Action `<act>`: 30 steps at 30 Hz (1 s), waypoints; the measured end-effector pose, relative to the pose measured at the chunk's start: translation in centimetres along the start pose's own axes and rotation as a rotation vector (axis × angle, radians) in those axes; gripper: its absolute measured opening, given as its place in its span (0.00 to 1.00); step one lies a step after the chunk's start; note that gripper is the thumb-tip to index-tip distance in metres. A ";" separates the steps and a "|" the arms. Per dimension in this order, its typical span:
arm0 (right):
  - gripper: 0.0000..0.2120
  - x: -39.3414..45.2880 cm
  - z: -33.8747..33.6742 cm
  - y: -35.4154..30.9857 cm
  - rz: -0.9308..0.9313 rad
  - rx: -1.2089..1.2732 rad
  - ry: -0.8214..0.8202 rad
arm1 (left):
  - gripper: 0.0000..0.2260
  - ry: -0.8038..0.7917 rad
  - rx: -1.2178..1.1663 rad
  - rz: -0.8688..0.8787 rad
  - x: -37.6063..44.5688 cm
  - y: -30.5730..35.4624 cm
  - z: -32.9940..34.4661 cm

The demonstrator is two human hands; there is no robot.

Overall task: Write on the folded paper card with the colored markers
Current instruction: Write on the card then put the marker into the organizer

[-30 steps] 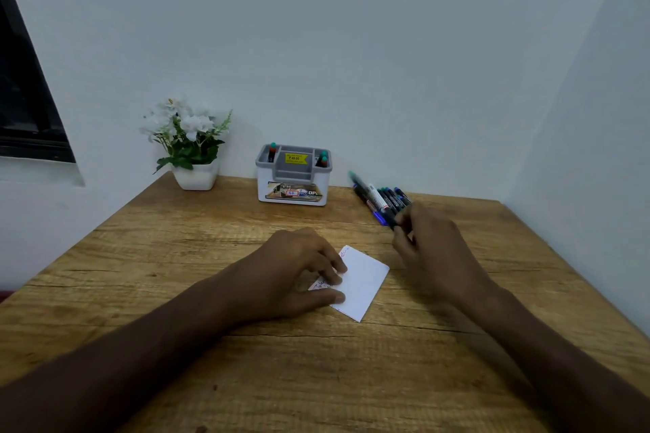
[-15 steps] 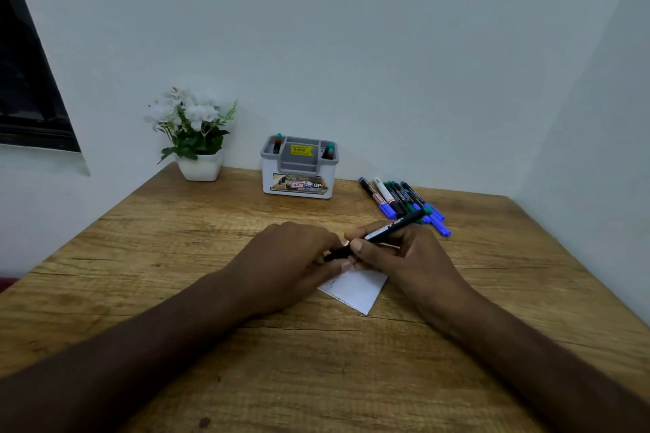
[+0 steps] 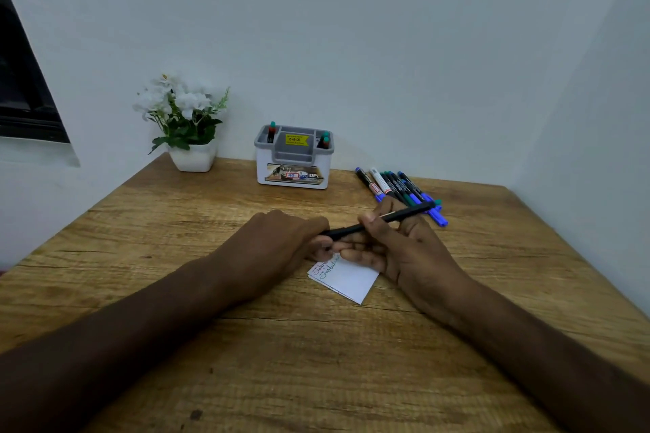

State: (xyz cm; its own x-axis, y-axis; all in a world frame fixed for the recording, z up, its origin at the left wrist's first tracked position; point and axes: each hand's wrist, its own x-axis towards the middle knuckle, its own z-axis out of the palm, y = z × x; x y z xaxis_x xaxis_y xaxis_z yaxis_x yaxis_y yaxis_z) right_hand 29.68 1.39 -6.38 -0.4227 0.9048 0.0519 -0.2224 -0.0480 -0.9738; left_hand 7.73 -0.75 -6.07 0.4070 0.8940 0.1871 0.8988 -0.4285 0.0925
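Observation:
A white folded paper card (image 3: pixel 348 279) lies on the wooden table (image 3: pixel 316 355), with a red and a green handwritten line near its left corner. Just above it both hands meet on one black marker (image 3: pixel 397 216) held nearly level. My right hand (image 3: pixel 394 246) grips the marker's barrel. My left hand (image 3: pixel 281 242) pinches its left end, where the cap sits; I cannot tell whether the cap is on or off. Several more markers (image 3: pixel 394 186) lie side by side behind my right hand.
A grey and white pen holder (image 3: pixel 293 160) with a few markers stands at the back centre. A white pot of white flowers (image 3: pixel 186 126) stands at the back left. Walls close the table at the back and right.
My right hand picked a black marker from the row and brought it over the card. My left hand left the card and took hold of the marker's end.

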 end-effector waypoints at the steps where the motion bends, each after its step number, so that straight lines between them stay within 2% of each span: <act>1: 0.12 -0.1 0.0 -0.2 0.019 0.047 -0.002 | 0.13 -0.003 -0.016 0.002 0.0 -0.3 0.1; 3: 0.15 0.0 -0.1 -0.3 0.046 0.068 0.017 | 0.14 0.009 -0.042 0.016 -0.1 -0.6 0.3; 5: 0.20 0.2 -0.1 -0.3 0.028 0.032 0.122 | 0.17 0.040 -0.085 0.033 -0.2 -0.8 0.4; 7: 0.18 0.7 -0.4 -0.3 -0.033 0.012 0.264 | 0.16 0.080 -0.143 0.061 -0.4 -0.8 0.4; 9: 0.16 1.0 -1.1 -0.5 -0.067 0.006 0.330 | 0.13 0.093 -0.168 0.088 -0.6 -0.6 0.2; 11: 0.17 1.1 -1.5 -0.4 -0.063 -0.049 0.304 | 0.11 0.076 -0.152 0.085 -0.5 -0.4 0.0; 13: 0.16 1.0 -1.4 -0.3 -0.040 -0.133 0.248 | 0.15 0.087 -0.137 0.074 -0.4 -0.2 0.2; 17: 0.06 0.8 -1.0 -0.2 0.014 -0.237 0.173 | 0.18 0.157 -0.133 0.066 -0.5 -0.1 0.7; 20: 0.07 0.6 -1.1 -0.2 0.013 -0.375 0.166 | 0.20 0.110 -0.182 -0.004 -0.3 -0.5 1.2; 24: 0.02 1.3 -0.8 -1.0 0.050 -0.488 0.154 | 0.24 0.072 -0.272 -0.058 -0.1 -0.8 1.2; 28: 0.03 2.5 -0.3 -1.7 -0.043 -0.737 0.079 | 0.26 0.028 -0.332 -0.072 0.1 -0.8 1.0; 30: 0.01 2.7 -0.2 -1.3 -0.070 -0.733 0.073 | 0.27 0.011 -0.351 -0.076 0.2 -1.0 1.0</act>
State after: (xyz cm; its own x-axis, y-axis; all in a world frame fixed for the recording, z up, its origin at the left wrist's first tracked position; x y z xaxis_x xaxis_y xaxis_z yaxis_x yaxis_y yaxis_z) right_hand 29.00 3.96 -5.00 -0.3638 0.9225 0.1290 0.4079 0.2823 -0.8683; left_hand 7.14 0.00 -7.13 0.3376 0.9244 0.1776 0.8149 -0.3814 0.4364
